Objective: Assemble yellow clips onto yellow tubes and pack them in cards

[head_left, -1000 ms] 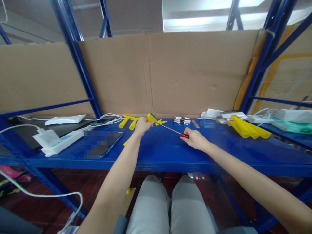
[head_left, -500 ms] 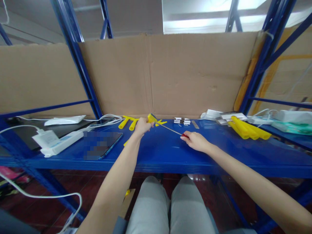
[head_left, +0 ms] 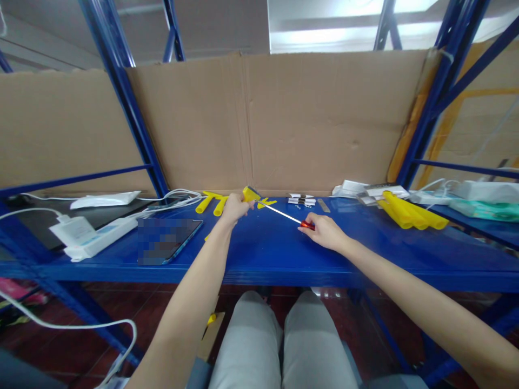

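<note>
My left hand (head_left: pixel 235 208) is closed around a yellow plastic tool that looks like a scraper, its wide, dark-edged head (head_left: pixel 250 194) showing past my fingers. In my right hand (head_left: pixel 326 231) is a screwdriver (head_left: pixel 307 225) with a red handle. Its long metal shaft slants up to the left, and the tip is at the scraper beside my left fingers; whether it touches a screw is too small to tell. Small yellow pieces (head_left: pixel 265 203) lie just behind the shaft. To the left of my left hand are yellow T-shaped handles (head_left: pixel 205 203).
A phone-like tablet (head_left: pixel 170 241) and a white power strip (head_left: pixel 101 239) lie on the left of the blue shelf (head_left: pixel 267 259). Behind are white packs with dark bands (head_left: pixel 301 200) and a flat metal strip (head_left: pixel 323 205). Several yellow handles (head_left: pixel 411 210) are piled right. Cardboard (head_left: pixel 304 124) walls the back.
The view has shifted slightly. My right hand's grip on the screwdriver handle has turned a little, with more of the red showing. My left hand keeps its hold.
</note>
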`<move>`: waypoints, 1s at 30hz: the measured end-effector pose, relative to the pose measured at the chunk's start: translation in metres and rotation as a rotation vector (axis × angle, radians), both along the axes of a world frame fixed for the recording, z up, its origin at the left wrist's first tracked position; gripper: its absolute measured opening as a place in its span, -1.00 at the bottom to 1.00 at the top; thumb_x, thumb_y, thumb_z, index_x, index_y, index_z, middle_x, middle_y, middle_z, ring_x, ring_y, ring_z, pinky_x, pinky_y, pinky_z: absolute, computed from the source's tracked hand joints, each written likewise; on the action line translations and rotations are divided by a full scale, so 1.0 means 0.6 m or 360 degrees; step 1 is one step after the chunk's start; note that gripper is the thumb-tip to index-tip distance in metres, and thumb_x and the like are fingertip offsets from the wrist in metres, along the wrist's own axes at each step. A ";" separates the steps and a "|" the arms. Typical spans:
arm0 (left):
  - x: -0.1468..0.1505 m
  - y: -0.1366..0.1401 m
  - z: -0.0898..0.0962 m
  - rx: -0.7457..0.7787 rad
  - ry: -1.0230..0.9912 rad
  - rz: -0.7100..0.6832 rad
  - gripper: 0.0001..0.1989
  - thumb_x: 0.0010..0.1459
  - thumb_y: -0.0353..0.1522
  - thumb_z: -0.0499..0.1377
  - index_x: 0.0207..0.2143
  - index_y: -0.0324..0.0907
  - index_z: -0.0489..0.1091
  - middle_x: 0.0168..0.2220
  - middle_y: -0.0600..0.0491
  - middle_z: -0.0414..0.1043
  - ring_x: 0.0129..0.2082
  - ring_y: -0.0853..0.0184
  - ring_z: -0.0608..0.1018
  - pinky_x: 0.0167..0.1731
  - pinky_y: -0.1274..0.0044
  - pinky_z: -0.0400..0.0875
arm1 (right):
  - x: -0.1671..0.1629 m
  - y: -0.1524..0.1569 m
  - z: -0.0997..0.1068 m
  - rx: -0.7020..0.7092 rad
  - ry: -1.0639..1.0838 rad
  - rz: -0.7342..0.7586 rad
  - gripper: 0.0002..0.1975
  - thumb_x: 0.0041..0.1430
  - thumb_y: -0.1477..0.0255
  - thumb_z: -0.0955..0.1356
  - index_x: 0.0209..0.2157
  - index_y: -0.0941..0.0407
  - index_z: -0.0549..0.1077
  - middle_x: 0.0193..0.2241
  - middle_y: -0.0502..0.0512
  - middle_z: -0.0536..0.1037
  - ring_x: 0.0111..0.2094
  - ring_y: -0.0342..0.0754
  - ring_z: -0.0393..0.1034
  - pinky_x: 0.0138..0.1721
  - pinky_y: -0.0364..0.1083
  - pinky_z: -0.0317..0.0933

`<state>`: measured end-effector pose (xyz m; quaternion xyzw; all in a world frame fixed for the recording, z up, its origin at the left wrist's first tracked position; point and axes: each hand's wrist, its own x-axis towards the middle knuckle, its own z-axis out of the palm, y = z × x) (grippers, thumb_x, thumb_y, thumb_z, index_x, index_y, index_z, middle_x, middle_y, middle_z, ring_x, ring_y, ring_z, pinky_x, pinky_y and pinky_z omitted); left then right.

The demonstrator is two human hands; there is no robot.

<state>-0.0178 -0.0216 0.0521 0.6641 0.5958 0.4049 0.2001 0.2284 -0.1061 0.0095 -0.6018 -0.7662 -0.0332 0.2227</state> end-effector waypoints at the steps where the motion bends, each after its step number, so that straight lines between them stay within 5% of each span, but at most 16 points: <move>1: 0.000 -0.001 0.001 0.0003 -0.0005 0.0003 -0.82 0.07 -0.45 0.21 -0.58 -0.27 0.42 -0.81 0.19 0.16 -0.75 0.46 0.29 -0.67 0.61 0.09 | -0.002 -0.003 0.002 -0.0004 -0.0057 -0.0014 -0.81 0.23 0.28 0.30 -0.37 0.10 0.37 -0.46 0.12 0.55 -0.39 0.02 0.46 -0.40 -0.13 0.10; 8: 0.000 0.009 -0.010 0.0013 0.0048 -0.0049 -0.83 0.04 -0.45 0.21 -0.59 -0.28 0.44 -0.81 0.18 0.19 -0.75 0.46 0.30 -0.63 0.61 0.12 | 0.002 -0.004 0.008 -0.0122 -0.0203 -0.0089 -0.74 0.32 0.30 0.19 -0.23 0.14 0.42 -0.29 0.24 0.60 -0.21 0.11 0.50 -0.31 -0.10 0.15; 19: 0.003 0.013 -0.016 -0.0048 0.0138 -0.0057 -0.84 0.02 -0.43 0.23 -0.61 -0.25 0.45 -0.79 0.17 0.22 -0.73 0.44 0.33 -0.62 0.60 0.12 | 0.024 0.018 -0.002 -0.0215 0.0228 0.0236 -0.83 0.22 0.35 0.26 -0.41 0.11 0.35 -0.47 0.10 0.53 -0.44 -0.05 0.41 -0.38 -0.14 0.17; 24: 0.005 0.018 -0.025 -0.0005 0.0137 -0.0051 -0.82 0.03 -0.41 0.22 -0.61 -0.21 0.43 -0.73 0.17 0.30 -0.72 0.47 0.34 -0.62 0.62 0.13 | 0.015 0.018 -0.006 -0.0093 0.0250 0.0056 -0.83 0.07 0.37 0.39 -0.39 0.08 0.29 -0.49 0.05 0.51 -0.46 -0.05 0.39 -0.43 -0.15 0.14; 30: 0.000 0.021 -0.020 -0.0015 0.0107 0.0017 -0.84 0.01 -0.41 0.23 -0.61 -0.23 0.44 -0.80 0.17 0.22 -0.73 0.45 0.33 -0.62 0.62 0.13 | -0.006 -0.005 0.004 -0.0042 -0.0089 -0.0068 -0.80 0.23 0.26 0.30 -0.38 0.09 0.36 -0.45 0.14 0.55 -0.37 0.05 0.47 -0.40 -0.12 0.11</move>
